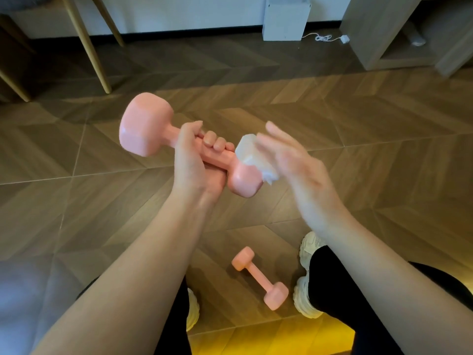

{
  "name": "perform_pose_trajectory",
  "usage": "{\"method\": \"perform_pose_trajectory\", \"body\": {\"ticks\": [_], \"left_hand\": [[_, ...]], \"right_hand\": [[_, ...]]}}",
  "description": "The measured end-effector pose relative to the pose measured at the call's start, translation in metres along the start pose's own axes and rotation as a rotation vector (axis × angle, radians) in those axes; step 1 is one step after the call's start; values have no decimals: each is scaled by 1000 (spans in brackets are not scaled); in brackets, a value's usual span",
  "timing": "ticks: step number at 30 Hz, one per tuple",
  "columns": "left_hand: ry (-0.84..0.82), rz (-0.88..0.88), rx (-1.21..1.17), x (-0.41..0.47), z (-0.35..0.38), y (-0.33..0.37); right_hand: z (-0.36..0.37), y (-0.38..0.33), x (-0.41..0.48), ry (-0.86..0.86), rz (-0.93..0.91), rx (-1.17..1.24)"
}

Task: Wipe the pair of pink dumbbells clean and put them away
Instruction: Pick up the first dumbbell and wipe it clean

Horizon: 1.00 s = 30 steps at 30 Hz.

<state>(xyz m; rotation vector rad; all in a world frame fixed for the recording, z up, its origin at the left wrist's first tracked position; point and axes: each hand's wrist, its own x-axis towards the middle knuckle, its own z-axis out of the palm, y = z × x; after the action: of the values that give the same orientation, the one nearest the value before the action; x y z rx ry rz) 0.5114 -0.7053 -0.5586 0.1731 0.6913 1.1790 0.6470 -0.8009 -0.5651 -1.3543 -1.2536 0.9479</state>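
My left hand [194, 160] grips the handle of a pink dumbbell [146, 126] held in the air, one head up at the left, the other head low at the right. A white tissue [252, 156] lies against that lower head, and my right hand [297, 170], blurred and with straight fingers, presses it there. The second pink dumbbell [259, 278] lies on the wooden floor between my feet.
White shoes [307, 275] and black trouser legs frame the floor dumbbell. Wooden chair legs [88, 44] stand at the back left, a white box [285, 19] with a cable against the wall, and a low wooden shelf unit [399, 34] at the back right.
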Motion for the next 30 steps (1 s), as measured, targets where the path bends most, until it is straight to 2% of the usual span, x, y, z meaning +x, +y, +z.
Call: {"method": "perform_pose_trajectory", "body": {"ticks": [2,3,5,7,11,16,18,22,26,30], "left_hand": [[-21,-12,32,-1,0,-1],[-35,-21,51,-1,0,-2],[-63,-42,83,-3,0,-4],[-82,-67,100,-5,-1,-6],[-8,-53,117,-5,1,-6],[92,-32,130,-2,-1,-7],[108,-36,146,-1,-2,-8],[132,-57,86,3,0,-3],[125,-52,84,3,-2,-1],[71,-57,189,-1,-3,-5]], "right_hand": [[-8,-2,9,-6,357,358],[-11,-3,12,-89,518,489],[-12,-1,11,-315,684,601],[-8,2,9,-362,718,638],[-6,3,6,-280,690,731],[14,7,4,-188,656,539],[17,8,5,-167,688,551],[5,9,7,-244,700,703],[-6,12,9,-402,694,718],[0,9,7,-381,762,657]]}}
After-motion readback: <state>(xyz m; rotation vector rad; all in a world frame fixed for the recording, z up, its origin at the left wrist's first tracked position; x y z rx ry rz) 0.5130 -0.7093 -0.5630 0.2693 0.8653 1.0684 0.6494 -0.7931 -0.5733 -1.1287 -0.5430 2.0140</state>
